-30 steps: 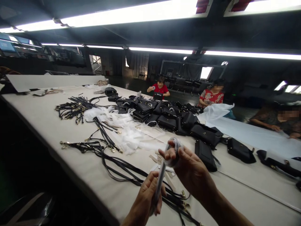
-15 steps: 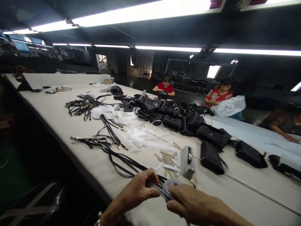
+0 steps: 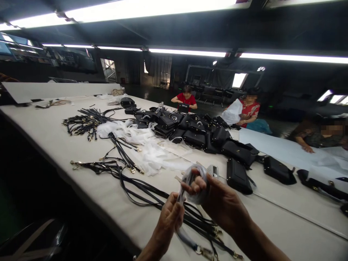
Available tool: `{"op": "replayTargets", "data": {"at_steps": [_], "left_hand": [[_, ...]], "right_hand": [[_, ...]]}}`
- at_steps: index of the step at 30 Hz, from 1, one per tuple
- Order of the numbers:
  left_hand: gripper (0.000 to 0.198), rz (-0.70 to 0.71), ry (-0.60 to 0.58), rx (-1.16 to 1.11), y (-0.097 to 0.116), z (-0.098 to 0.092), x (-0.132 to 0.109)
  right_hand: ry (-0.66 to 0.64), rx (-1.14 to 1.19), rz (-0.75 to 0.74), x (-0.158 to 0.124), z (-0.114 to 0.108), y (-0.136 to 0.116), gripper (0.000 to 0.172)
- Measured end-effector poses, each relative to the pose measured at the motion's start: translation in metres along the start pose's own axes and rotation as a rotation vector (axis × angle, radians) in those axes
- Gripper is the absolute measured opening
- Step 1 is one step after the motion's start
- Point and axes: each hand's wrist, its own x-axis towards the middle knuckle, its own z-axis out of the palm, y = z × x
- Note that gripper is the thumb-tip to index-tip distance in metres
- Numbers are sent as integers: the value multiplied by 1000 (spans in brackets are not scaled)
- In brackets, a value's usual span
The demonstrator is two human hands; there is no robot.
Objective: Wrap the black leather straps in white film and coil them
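A strap wrapped in translucent plastic (image 3: 199,197) is wound into a loose coil between my hands, above the near part of the table. My left hand (image 3: 169,219) pinches the strap at the coil's left side. The fingers of my right hand (image 3: 224,201) pass through the coil and grip it. A wrapped end of the strap hangs below my left hand, with a metal clasp (image 3: 202,251) on it. Beneath my hands lie several long black straps (image 3: 146,192) with gold-coloured clips. Behind the coil, a white device (image 3: 213,171) is partly hidden.
Black handbags (image 3: 194,137) are heaped across the table's middle, with more along the right. White wrapping sheets (image 3: 157,159) lie left of them, near a bundle of clipped straps (image 3: 81,123). Several people work at the far side, one in a red shirt (image 3: 187,99).
My hands have raised the coil off the low position above the table, and my right fingers now go through it. The view has turned slightly right. A co-worker's white sheet has shifted left.
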Motion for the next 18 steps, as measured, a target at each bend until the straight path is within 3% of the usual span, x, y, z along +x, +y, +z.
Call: {"op": "replayTargets", "data": {"at_steps": [3, 5, 8, 10, 14, 18], "left_hand": [[53, -28, -127, 68, -10, 17, -2], [45, -49, -217, 151, -9, 21, -4], [38, -87, -272, 237, -6, 16, -2], [36, -126, -245, 297, -7, 4, 4], [23, -321, -114, 402, -32, -28, 15], [23, -548, -4, 391, -80, -64, 13]], "right_hand": [[99, -306, -271, 9, -8, 4, 31], [95, -665, -339, 10, -21, 11, 33], [-24, -1368, -265, 10, -49, 25, 20], [-126, -1684, -155, 11, -70, 38, 8], [-260, -1807, 42, 10, -116, 75, 5], [-371, -1786, 195, -4, -160, 128, 8]]}}
